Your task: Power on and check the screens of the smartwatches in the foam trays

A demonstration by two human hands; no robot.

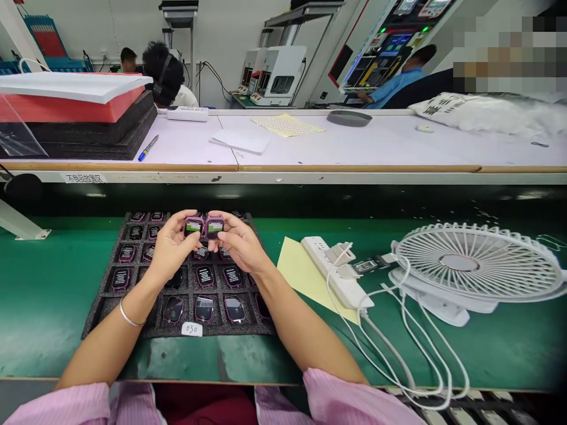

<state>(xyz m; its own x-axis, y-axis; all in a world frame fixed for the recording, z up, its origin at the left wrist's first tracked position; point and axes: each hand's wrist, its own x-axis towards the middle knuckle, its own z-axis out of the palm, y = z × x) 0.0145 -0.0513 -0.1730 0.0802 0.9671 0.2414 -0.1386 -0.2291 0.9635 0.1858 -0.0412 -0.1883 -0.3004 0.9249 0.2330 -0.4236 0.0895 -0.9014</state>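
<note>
My left hand (pixel 175 243) pinches a smartwatch body (pixel 194 226) with a purple frame and a lit screen showing a green band. A matching smartwatch body (pixel 215 228), lit the same way, is gripped by my right hand (pixel 241 243). The two are held side by side above a black foam tray (pixel 153 326). Several more purple-rimmed watch bodies sit in the tray's compartments, many with white text on their screens. Those in the front row, such as one watch body (pixel 204 308), have dark screens. My hands and forearms hide part of the tray. A label (pixel 192 329) reading 030 is on its front edge.
Right of the tray are yellow paper (pixel 295 265), a white power strip (pixel 319 251) with plugs and loose cables, and a white fan (pixel 469 262). A raised shelf (pixel 283 154) runs behind, bearing stacked foam (pixel 88 133) and a pen (pixel 148 148). Other people sit beyond.
</note>
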